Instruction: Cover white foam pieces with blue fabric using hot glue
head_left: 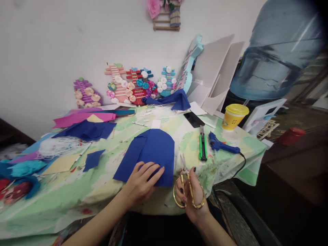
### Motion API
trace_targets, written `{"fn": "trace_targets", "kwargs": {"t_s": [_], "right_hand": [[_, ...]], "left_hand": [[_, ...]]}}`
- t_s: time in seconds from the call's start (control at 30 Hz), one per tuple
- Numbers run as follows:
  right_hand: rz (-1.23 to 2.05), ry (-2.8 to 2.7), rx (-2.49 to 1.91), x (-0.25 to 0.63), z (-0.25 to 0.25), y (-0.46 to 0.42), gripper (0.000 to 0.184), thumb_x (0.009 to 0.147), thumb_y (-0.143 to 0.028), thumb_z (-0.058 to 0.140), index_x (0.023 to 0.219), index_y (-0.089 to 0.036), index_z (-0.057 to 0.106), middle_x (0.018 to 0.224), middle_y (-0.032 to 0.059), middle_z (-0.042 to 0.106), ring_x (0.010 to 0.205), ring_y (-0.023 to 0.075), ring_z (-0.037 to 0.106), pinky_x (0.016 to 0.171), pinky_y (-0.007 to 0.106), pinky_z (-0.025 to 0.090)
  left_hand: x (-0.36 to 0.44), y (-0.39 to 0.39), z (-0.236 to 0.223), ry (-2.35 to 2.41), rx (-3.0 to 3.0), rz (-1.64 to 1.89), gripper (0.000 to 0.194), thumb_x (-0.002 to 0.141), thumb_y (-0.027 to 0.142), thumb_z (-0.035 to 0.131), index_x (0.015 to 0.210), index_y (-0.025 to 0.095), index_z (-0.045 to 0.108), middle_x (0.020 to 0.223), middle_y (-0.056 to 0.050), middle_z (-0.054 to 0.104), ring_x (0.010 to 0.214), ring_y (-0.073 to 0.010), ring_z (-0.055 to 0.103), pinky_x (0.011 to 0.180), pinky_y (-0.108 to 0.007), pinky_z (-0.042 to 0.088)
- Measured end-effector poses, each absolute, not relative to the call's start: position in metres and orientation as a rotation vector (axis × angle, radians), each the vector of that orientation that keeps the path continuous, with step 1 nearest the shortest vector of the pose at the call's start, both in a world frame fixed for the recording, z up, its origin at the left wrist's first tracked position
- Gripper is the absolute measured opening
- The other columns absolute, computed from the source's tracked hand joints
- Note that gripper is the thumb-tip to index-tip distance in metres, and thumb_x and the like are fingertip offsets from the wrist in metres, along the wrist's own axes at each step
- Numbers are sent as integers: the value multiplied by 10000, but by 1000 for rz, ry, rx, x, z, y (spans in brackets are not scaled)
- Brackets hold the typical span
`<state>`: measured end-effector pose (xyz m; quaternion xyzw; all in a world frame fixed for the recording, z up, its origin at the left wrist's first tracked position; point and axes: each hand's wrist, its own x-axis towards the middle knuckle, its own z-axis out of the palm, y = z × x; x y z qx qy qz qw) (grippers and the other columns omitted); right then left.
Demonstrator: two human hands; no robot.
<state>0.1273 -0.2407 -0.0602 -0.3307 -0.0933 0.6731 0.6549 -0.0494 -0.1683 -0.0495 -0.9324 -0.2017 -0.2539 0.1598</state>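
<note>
A dark blue sheet (156,150), rounded at its far edge and with a fold on its left part, lies at the table's front. A bit of white card (156,124) sticks out beyond its far edge. My left hand (145,179) rests on the near part of the sheet with its fingers stretched out. To the right of it, my right hand (193,198) holds gold-handled scissors (189,186), fingers through the handles and blades pointing away from me. The blades look slightly apart and do not touch the sheet.
A green box cutter (203,147), blue glue gun (222,143), phone (194,119) and yellow cup (234,117) stand or lie at right. Blue scraps (94,160), pink sheets (84,119) and white string (60,147) cover the left. Flower-decorated guitar shapes (138,85) lean on the wall.
</note>
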Motion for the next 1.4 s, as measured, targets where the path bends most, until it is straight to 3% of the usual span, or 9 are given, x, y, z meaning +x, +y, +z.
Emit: {"fn": "trace_targets", "kwargs": {"t_s": [0.1, 0.23, 0.47, 0.7, 0.83, 0.97, 1.07, 1.17, 1.4], "right_hand": [[1484, -232, -726, 139, -58, -241, 533, 662, -663, 644, 902, -194, 561, 468, -95, 445, 293, 27, 295, 338, 169, 177], [1465, -244, -733, 145, -53, -246, 495, 690, -640, 634, 903, -199, 559, 461, -92, 434, 291, 25, 303, 340, 168, 175], [1393, -354, -766, 149, -42, -254, 397, 743, -572, 617, 923, -223, 555, 458, -85, 429, 277, 48, 315, 311, 179, 204], [1380, -467, -753, 151, -37, -253, 350, 802, -553, 558, 942, -233, 542, 485, -81, 435, 306, 51, 348, 338, 182, 264], [1329, -484, -792, 154, -39, -253, 327, 833, -523, 523, 954, -219, 535, 486, -79, 435, 322, 52, 348, 352, 185, 259], [1265, -673, -990, 168, -52, -250, 385, 776, -535, 575, 955, -196, 538, 478, -76, 439, 347, 67, 357, 371, 200, 270], [1172, -920, -1245, 173, -63, -245, 408, 728, -498, 638, 949, -166, 552, 484, -79, 428, 388, 67, 359, 413, 204, 281], [1083, -1203, -1384, 165, -69, -242, 373, 729, -439, 623, 969, -159, 566, 585, -38, 498, 500, 104, 449, 489, 229, 337], [633, -1710, -1768, 135, -66, -241, 229, 767, -327, 560, 954, -196, 576, 562, -29, 570, 528, 163, 535, 544, 266, 310]], "left_hand": [[-65, -165, -47, -716, -2698, -525, 519, 767, 234, 573, 1274, 139, 513, 1198, -149, 589, 1108, -302, 494, 912, -469, 339], [-72, -162, -51, -637, -2665, -506, 436, 800, 219, 538, 1225, 122, 541, 1189, -153, 606, 1095, -280, 514, 904, -449, 347], [-20, -148, -64, -825, -2406, -704, 222, 831, 137, 543, 1028, 74, 625, 989, -125, 675, 933, -257, 563, 814, -416, 379], [64, -95, -41, -1329, -2448, -696, 179, 849, 68, 463, 884, 53, 638, 850, -164, 645, 854, -275, 556, 767, -444, 365], [89, -75, -36, -1344, -2512, -764, 146, 865, 198, 529, 879, 122, 652, 847, -114, 678, 869, -259, 573, 793, -434, 374], [63, -96, -36, -1248, -2550, -1112, 206, 891, 291, 515, 1026, 196, 640, 998, -52, 694, 975, -196, 564, 870, -355, 381], [16, -121, -38, -1468, -2335, -1537, 193, 880, 217, 479, 877, 160, 663, 872, -66, 701, 859, -188, 578, 832, -327, 410], [-31, -137, -42, -1983, -2140, -1690, 212, 824, 250, 518, 651, 164, 605, 681, -38, 658, 658, -161, 571, 680, -280, 427], [-61, -140, -59, -2476, -2156, -2256, 199, 723, 339, 611, 776, 169, 523, 763, -60, 699, 614, -144, 611, 570, -234, 441]]}}
